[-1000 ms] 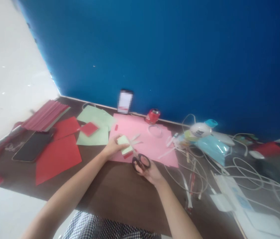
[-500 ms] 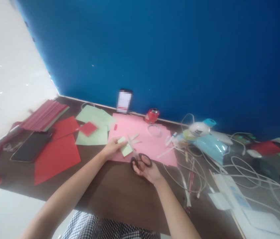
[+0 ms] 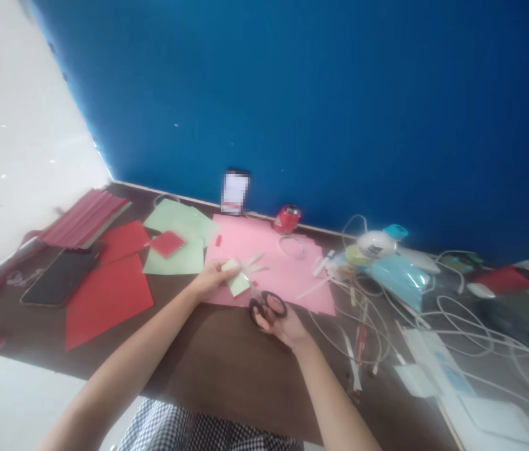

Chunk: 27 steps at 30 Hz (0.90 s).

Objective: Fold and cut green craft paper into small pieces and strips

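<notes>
In my left hand (image 3: 211, 280) is a small piece of pale green paper (image 3: 238, 285), pinched between thumb and fingers. Black-handled scissors (image 3: 274, 303) are in my right hand (image 3: 283, 324), with fingers through the loops. Their blades reach up and left to the edge of the green piece; blur hides exactly how they meet it. Both hands are over the near edge of pink paper sheets (image 3: 273, 250) lying on the dark wooden table (image 3: 217, 363). Thin pale strips (image 3: 257, 262) show just beyond the blades.
Red sheets (image 3: 109, 294), light green sheets (image 3: 177, 219), a red square (image 3: 167, 243) and a dark phone (image 3: 60, 275) lie left. A propped phone (image 3: 235, 191) and red object (image 3: 287, 219) stand at the back. White cables (image 3: 456, 313) and a blue packet (image 3: 400, 275) clutter the right.
The scissors' loops have drawn slightly closer together, and the blades appear less spread. The left hand and green paper have hardly moved.
</notes>
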{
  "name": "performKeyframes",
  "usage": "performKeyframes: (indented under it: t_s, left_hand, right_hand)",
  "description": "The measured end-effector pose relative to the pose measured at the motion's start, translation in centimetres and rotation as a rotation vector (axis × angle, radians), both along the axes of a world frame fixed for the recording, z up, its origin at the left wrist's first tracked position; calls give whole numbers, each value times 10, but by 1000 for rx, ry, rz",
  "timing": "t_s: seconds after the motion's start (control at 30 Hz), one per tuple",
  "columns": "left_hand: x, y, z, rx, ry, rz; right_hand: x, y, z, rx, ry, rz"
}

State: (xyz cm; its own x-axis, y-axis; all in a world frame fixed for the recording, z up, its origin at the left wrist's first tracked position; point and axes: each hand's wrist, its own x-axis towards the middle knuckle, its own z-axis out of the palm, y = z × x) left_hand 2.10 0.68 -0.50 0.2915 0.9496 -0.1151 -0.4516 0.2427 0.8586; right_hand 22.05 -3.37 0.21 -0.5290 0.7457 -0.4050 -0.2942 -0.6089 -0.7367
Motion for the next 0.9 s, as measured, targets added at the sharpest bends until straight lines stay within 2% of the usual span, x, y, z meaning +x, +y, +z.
performKeyframes:
  t_s: [0.3,0.67,0.9]
  left_hand:
    - [-1,0,3,3,25,-3]
    - [-3,0,0,23,57,-4]
    - [-3,-1,3,2,46,-15]
  right_hand:
    - [-2,-1,7,65,-8,52]
    - [0,1,5,171,-59,140]
    - [0,0,5,84,-15,102]
